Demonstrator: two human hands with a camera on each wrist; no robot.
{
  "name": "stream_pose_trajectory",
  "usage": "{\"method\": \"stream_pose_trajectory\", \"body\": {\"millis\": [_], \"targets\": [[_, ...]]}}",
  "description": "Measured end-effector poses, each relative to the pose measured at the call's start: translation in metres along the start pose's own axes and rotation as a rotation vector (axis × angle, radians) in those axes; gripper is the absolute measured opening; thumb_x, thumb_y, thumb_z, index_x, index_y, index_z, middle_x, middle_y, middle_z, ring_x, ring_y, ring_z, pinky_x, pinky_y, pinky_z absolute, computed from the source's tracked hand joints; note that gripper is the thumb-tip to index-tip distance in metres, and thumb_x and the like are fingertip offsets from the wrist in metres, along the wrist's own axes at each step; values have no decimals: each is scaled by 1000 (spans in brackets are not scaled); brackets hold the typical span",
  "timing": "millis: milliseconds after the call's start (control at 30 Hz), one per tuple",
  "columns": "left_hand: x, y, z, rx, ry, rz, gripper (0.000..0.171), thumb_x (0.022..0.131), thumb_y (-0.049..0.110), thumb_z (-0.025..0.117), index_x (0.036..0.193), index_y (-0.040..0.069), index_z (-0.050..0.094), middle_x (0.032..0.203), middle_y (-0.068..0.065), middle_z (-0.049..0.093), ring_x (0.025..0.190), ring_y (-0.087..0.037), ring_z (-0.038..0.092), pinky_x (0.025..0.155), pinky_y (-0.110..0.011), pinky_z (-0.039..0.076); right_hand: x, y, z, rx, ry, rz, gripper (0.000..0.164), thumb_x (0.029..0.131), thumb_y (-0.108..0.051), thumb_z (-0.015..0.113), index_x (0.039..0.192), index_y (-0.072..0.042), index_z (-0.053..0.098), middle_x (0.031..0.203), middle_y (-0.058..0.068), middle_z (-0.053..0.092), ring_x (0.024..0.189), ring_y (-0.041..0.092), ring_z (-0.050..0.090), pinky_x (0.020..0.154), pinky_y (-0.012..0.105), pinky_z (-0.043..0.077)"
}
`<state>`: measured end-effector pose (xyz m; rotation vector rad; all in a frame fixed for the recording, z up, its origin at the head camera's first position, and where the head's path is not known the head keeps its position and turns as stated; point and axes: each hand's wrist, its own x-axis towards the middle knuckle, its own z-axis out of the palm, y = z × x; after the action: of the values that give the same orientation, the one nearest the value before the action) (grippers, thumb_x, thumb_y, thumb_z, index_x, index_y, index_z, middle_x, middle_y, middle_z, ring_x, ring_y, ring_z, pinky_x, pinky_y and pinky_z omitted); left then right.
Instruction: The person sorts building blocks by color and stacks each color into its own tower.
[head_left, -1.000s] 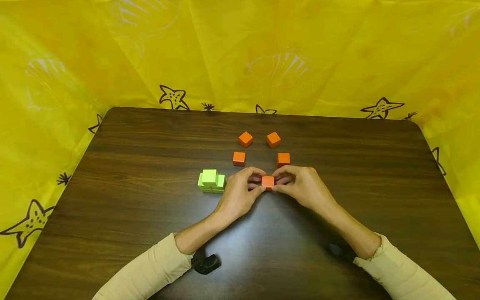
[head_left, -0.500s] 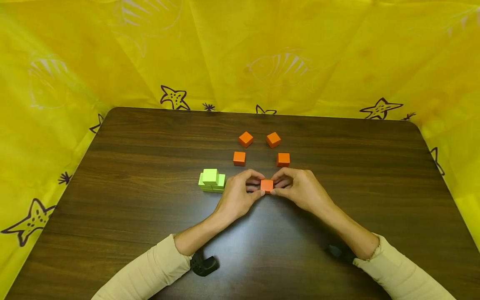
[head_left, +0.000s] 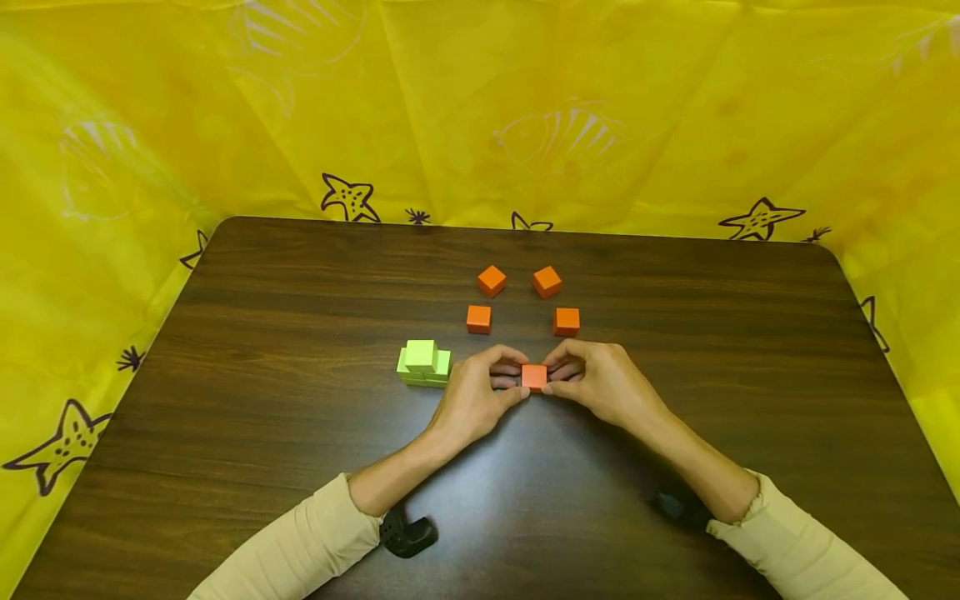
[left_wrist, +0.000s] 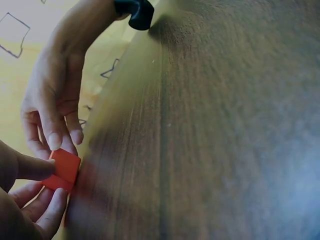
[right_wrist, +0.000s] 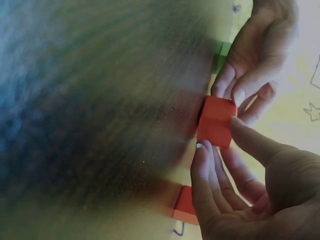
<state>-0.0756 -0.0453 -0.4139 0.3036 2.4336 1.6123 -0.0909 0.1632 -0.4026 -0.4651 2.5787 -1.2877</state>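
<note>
An orange block (head_left: 534, 377) sits between the two hands, low over the table in the head view. On its left side the left hand (head_left: 476, 392) holds it with thumb and fingertips. From the right, the right hand (head_left: 607, 379) pinches the same block, thumb toward the near side. The right wrist view shows the orange block (right_wrist: 217, 122) with two faces visible, and fingers from both hands around it. Just left of the left hand stands a small stack of light green blocks (head_left: 422, 357), one on top of others.
Beyond the hands, several orange cubes lie apart on the brown wooden table (head_left: 300, 275): a far left cube (head_left: 492, 281), a far right cube (head_left: 547, 282), a nearer left cube (head_left: 478, 319) and a nearer right cube (head_left: 566, 322). A yellow patterned cloth (head_left: 450, 108) surrounds the table.
Both hands have drawn the orange block a short way toward the body, keeping their hold on it. The other orange cubes and the green stack stay in place.
</note>
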Motion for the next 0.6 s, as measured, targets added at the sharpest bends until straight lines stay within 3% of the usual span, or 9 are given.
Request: {"method": "stream_pose_trajectory", "body": {"millis": [600], "targets": [[1,-5,0,-32,-3,-10,33,83,0,78,114,8,69,106,-10,73,89,-16,72,77,-21,58,1,0,0,-11,-19,6,22,81,-15,84,99,-11,72,89,1,73,80,11,70,68,22,58]]}}
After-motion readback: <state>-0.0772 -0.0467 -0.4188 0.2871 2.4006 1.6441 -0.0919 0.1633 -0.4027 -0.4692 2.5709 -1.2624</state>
